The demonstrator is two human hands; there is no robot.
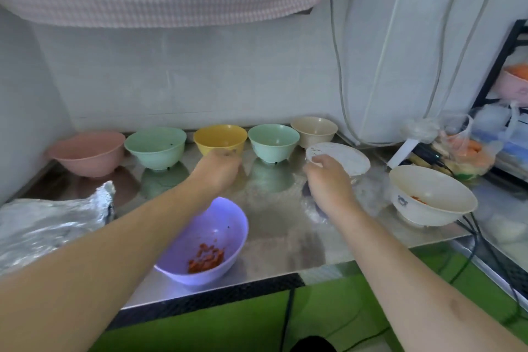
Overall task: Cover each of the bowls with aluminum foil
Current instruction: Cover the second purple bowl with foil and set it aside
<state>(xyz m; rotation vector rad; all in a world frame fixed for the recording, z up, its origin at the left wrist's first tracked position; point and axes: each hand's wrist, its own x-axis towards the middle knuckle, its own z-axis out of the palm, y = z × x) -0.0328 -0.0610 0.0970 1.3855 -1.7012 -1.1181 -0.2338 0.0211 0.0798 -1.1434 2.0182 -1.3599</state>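
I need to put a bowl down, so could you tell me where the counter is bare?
Bare steel lies between the purple bowl and the white bowl, toward the front edge. The back row is crowded; foil fills the left.

Five bowls (217, 140) stand in a row at the back of the counter (285, 226), against the wall. Before them, a tilted bowl (205, 240) with food pieces in it sits near the front edge, the foil sheet (48, 226) lies at the far left, and another bowl (431, 194) stands to the right. Between the row and that right bowl is a plate (345, 158), with bags (463, 148) farther right.
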